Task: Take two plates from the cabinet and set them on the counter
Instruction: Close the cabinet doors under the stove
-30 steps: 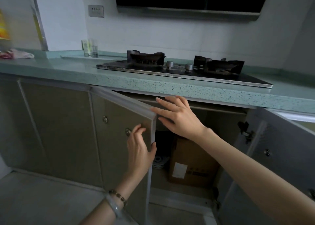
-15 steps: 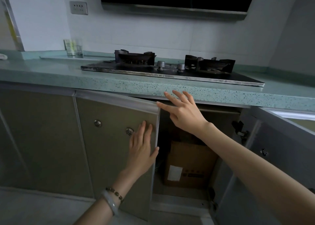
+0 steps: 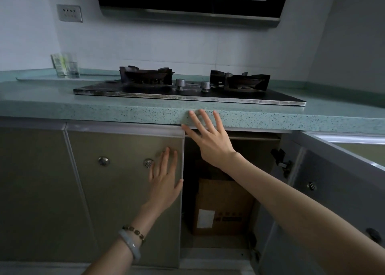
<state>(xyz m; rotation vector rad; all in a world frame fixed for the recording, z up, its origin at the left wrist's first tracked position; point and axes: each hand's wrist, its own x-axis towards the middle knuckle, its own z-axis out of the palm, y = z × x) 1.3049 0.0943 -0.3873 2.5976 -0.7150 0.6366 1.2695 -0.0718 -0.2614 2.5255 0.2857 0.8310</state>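
Observation:
My left hand [image 3: 164, 181] lies flat, fingers apart, on the left cabinet door [image 3: 125, 183], which is swung shut against the frame. My right hand [image 3: 206, 137] is spread open, its fingertips touching the front edge of the speckled green counter [image 3: 125, 112] above the dark cabinet opening [image 3: 229, 149]. The right cabinet door [image 3: 333, 191] stands open. No plates show in the opening; a cardboard box [image 3: 225, 206] sits inside it. Neither hand holds anything.
A black two-burner gas stove [image 3: 187, 91] sits on the counter, with a range hood [image 3: 191, 2] above it. A glass and small packets [image 3: 65, 66] stand at the back left. A wall socket [image 3: 69, 13] is upper left. The floor runs below the cabinets.
My left hand pushed the left door from partly open to shut. My right hand rose from the door's top edge to the counter edge. The plates once glimpsed inside are hidden now.

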